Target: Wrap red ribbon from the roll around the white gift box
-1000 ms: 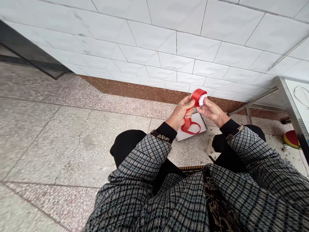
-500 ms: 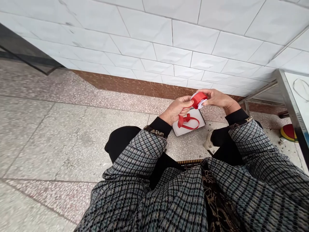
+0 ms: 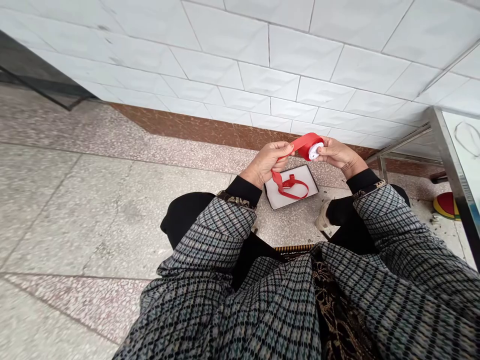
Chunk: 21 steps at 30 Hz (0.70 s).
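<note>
A spool of red ribbon (image 3: 309,147) with a white core is gripped by my right hand (image 3: 338,153) at its right side. From the spool a strip of red ribbon (image 3: 300,143) runs left, pinched between the thumb and fingers of my left hand (image 3: 272,159). The ribbon's loose length hangs below that hand and lies curled in a shallow white box (image 3: 277,199) with dark edges. This box rests on the floor beneath my hands.
A metal-framed table (image 3: 446,150) with a white top stands at the right. Beneath it is a red, yellow and green round object (image 3: 445,206). A white tiled wall (image 3: 240,85) rises ahead, and small scraps litter the floor near my shoe (image 3: 322,215).
My left hand has moved left, away from the spool, drawing out a strip of ribbon. The spool has turned in my right hand, and its white side now faces me more.
</note>
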Available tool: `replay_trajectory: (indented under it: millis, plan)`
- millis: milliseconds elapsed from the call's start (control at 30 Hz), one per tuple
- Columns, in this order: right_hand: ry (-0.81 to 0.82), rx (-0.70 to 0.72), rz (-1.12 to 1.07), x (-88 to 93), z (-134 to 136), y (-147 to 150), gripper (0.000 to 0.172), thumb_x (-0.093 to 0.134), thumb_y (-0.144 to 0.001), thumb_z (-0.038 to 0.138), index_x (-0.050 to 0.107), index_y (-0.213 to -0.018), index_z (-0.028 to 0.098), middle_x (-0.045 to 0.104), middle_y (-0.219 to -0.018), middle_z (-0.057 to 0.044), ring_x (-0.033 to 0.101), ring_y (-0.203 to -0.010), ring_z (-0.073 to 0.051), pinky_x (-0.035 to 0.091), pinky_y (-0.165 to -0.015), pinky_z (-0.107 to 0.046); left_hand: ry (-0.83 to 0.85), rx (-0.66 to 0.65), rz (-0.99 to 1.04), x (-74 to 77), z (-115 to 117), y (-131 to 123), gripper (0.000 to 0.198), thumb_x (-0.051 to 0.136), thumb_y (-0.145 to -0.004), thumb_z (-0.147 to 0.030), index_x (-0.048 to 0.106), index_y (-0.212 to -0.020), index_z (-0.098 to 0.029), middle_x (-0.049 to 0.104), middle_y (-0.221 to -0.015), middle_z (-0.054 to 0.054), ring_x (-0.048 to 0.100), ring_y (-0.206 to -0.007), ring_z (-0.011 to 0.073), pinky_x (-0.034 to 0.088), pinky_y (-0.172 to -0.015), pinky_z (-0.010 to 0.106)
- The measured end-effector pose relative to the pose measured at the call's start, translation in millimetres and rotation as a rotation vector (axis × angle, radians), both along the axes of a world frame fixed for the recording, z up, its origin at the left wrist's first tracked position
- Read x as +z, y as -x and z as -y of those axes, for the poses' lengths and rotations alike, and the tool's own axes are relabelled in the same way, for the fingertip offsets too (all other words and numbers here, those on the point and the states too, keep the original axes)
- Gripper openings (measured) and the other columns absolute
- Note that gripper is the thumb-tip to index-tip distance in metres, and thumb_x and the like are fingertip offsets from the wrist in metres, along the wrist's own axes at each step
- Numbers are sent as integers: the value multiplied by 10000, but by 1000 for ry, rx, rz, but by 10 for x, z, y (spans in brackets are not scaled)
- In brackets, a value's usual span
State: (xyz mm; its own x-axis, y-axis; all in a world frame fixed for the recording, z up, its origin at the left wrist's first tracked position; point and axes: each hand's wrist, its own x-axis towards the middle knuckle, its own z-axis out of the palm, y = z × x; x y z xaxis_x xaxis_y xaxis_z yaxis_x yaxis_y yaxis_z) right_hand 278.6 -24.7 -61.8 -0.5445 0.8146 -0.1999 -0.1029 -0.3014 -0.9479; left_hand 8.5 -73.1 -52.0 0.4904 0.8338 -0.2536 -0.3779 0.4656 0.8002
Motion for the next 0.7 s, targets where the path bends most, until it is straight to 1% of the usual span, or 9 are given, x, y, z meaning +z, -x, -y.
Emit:
replay_trajectory:
  millis: [133,200,333,400,467,600,700]
  plan:
    - [17,-77,-49,-61,30,89,727,1202,-598,471,829,-1160,199,828,-908,0,773,-775,-141,680,-710,-207,46,37,19,-41,36,-112,373,693,-1107,-236,644,-744,-163,288,-474,-129,170,-373,17,139,-399,148]
    - [13,-102,-69,-80,39,114,754,1208,-589,460,825,-1185,201,830,-918,0,779,-783,-139,685,-724,-202,66,43,41,-60,50,-147,362,701,-1106,-253,654,-760,-161,287,-479,-130,179,-373,18,147,-400,143]
    - [2,-139,-88,-114,41,131,762,1211,-579,468,823,-1180,206,833,-918,4,783,-772,-136,690,-725,-201,109,4,95,-84,66,-171,346,723,-1093,-271,662,-774,-154,297,-486,-129,197,-370,17,161,-394,133]
    - [1,-162,-81,-131,35,130,778,1217,-557,465,824,-1177,206,833,-913,6,783,-765,-137,689,-716,-202,120,15,125,-83,66,-173,347,719,-1093,-271,658,-773,-152,304,-488,-128,202,-368,17,167,-390,128]
    - [5,-163,-80,-145,29,125,762,1219,-540,470,828,-1136,201,832,-903,3,779,-761,-137,684,-712,-200,127,34,145,-75,63,-174,350,720,-1091,-272,651,-770,-151,318,-492,-125,206,-367,16,168,-384,126]
    - [31,-132,-100,-158,22,116,664,1212,-549,488,818,-991,188,824,-877,-1,760,-732,-122,674,-699,-189,128,71,161,-52,54,-177,371,685,-1111,-272,654,-762,-147,321,-480,-120,211,-362,17,156,-381,127]
    - [50,-123,-112,-150,28,123,630,1212,-559,483,815,-949,188,825,-872,0,755,-728,-118,675,-694,-183,115,95,179,-50,53,-178,374,688,-1112,-286,660,-766,-147,323,-477,-119,215,-360,16,153,-386,129]
